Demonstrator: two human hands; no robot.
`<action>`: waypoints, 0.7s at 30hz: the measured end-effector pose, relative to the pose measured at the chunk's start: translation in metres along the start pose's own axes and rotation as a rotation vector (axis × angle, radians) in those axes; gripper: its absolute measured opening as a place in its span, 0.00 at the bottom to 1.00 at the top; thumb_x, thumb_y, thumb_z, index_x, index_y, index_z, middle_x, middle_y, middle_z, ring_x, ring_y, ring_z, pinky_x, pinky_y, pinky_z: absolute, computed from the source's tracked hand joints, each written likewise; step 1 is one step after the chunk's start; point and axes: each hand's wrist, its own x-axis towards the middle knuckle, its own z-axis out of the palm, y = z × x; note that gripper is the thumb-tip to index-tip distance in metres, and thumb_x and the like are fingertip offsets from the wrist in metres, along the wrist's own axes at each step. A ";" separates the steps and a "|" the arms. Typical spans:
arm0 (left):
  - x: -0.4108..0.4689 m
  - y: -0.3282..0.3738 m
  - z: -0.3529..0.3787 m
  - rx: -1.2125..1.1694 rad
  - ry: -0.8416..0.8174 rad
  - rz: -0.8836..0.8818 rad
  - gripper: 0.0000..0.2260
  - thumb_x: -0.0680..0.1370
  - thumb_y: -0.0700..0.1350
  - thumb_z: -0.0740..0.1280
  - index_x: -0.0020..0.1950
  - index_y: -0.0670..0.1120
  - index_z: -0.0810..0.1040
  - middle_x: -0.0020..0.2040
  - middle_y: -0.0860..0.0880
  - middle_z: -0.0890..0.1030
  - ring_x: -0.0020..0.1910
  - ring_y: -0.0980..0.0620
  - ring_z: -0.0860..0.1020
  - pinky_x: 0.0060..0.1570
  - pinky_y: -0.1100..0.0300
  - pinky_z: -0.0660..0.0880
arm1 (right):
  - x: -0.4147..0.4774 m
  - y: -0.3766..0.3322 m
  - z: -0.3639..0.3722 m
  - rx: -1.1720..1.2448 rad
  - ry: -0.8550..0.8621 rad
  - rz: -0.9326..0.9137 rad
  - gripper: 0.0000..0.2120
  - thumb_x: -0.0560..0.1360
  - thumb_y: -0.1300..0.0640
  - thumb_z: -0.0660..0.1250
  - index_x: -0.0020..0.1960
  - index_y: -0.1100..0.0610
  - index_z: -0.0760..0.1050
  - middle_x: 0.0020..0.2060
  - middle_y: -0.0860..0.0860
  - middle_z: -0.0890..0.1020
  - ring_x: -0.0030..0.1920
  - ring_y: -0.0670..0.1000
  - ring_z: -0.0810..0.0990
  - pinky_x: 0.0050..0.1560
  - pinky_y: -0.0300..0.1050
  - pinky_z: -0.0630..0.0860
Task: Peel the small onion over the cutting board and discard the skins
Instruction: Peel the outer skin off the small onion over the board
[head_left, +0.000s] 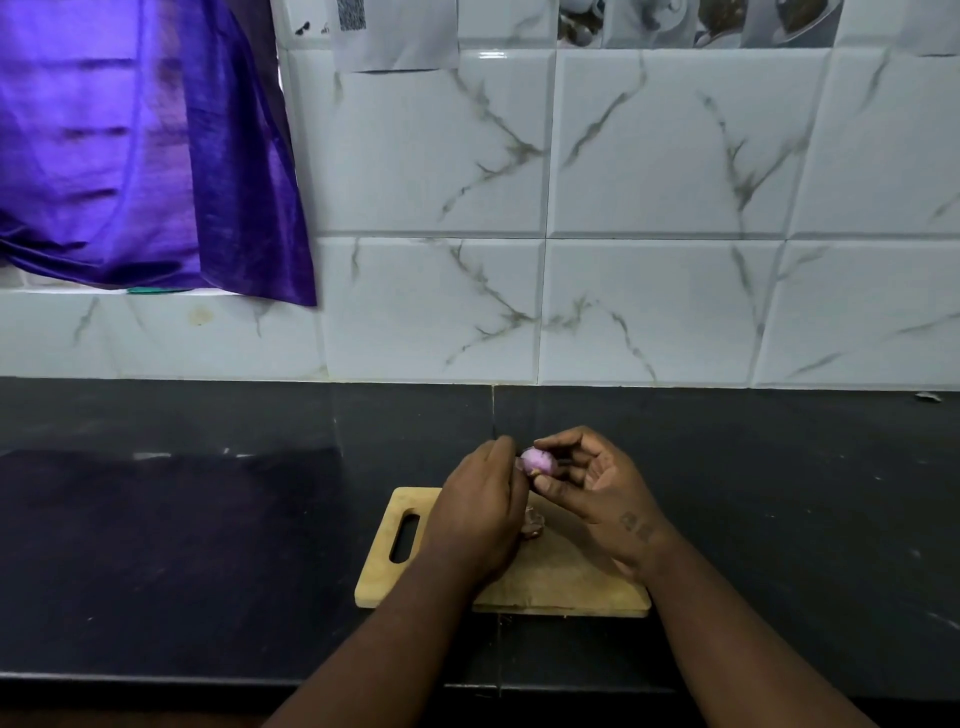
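Left hand (480, 512): back of the hand turned up, forearm rising from the lower edge of the view; fingers curled forward, their tips meeting the left side of the small onion (537, 461).
Right hand (592, 486): palm turned partly up and inward; thumb above and fingers below, pinching the onion between them.
Small onion: pale pink-purple and glossy, held in the air between both hands, over the far edge of the cutting board (550, 577).
Cutting board: light wood with a slot handle at its left end, lying on the dark countertop (182, 545).
Skins (533, 522): a small brownish scrap on the board, just beside the left hand.
Hidden: the left fingertips are behind the hand's back, so whether they grip the onion or a bit of skin cannot be told; both hands cover the middle of the board.
Hard to make out: a dark mark on the right wrist, blurred.
Cut off: purple cloth (140, 145) at upper left.
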 end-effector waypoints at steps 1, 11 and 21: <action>-0.001 0.001 -0.001 0.009 0.005 0.029 0.09 0.86 0.47 0.57 0.47 0.50 0.70 0.40 0.52 0.74 0.39 0.52 0.71 0.38 0.58 0.66 | 0.000 0.000 0.000 -0.008 -0.002 -0.004 0.17 0.72 0.69 0.77 0.58 0.59 0.81 0.55 0.57 0.87 0.59 0.56 0.86 0.62 0.51 0.82; -0.002 0.003 -0.003 0.053 -0.041 0.010 0.07 0.86 0.46 0.57 0.47 0.50 0.69 0.42 0.53 0.73 0.40 0.52 0.70 0.39 0.58 0.64 | -0.002 -0.005 0.002 0.073 0.010 0.025 0.18 0.69 0.61 0.79 0.58 0.59 0.82 0.55 0.56 0.88 0.59 0.55 0.86 0.58 0.47 0.84; 0.001 -0.002 -0.001 -0.050 -0.059 -0.048 0.11 0.87 0.52 0.53 0.46 0.54 0.68 0.40 0.54 0.73 0.39 0.56 0.71 0.37 0.60 0.65 | -0.001 -0.003 0.000 0.093 -0.023 0.039 0.16 0.73 0.69 0.76 0.60 0.62 0.81 0.55 0.57 0.88 0.58 0.54 0.87 0.55 0.42 0.83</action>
